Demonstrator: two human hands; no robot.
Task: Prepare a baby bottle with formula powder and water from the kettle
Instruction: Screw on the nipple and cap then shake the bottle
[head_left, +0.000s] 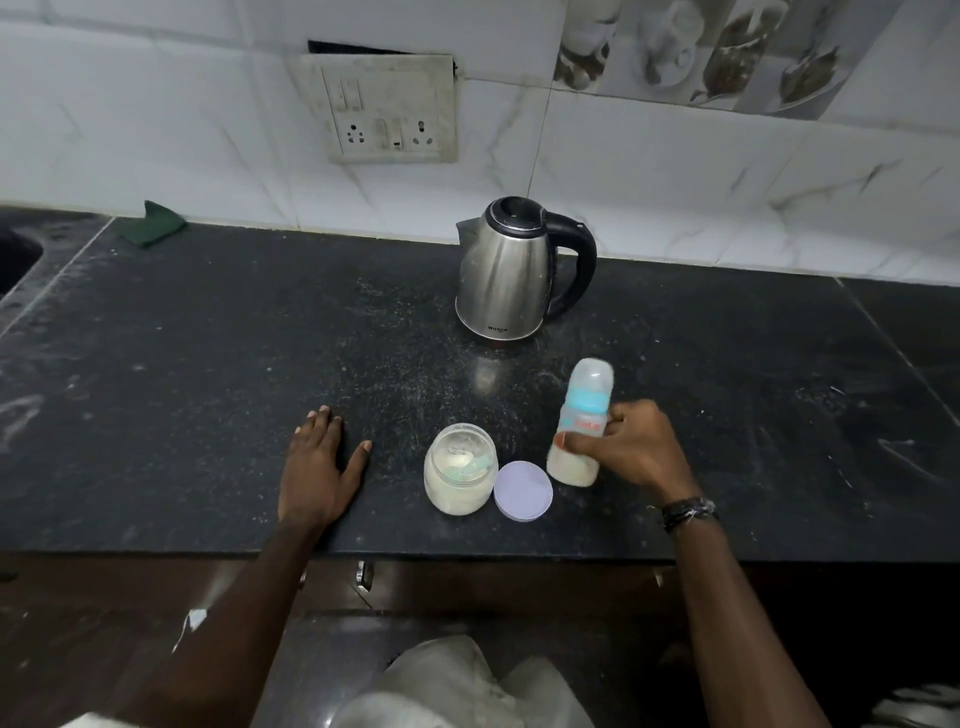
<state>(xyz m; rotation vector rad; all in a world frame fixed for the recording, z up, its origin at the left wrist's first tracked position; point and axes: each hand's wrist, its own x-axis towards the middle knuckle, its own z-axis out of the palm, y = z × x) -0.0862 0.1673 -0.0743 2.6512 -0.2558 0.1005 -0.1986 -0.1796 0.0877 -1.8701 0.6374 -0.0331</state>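
Observation:
My right hand (631, 449) grips the baby bottle (582, 415) around its middle; the bottle stands on the black counter (208, 364), capped, with a blue ring and pale milky liquid in its lower part. Left of it stands an open jar of formula powder (458, 470) with a light-coloured scoop inside. The jar's lilac lid (522, 490) lies flat between jar and bottle. A steel kettle (511, 270) with a black handle stands behind them, lid down. My left hand (319, 470) rests flat on the counter, fingers straight, holding nothing.
A wall socket panel (387, 109) hangs above the counter. A green cloth (151, 223) lies at the back left, beside a sink edge (21, 260). The counter's front edge runs just below my wrists, with drawers beneath.

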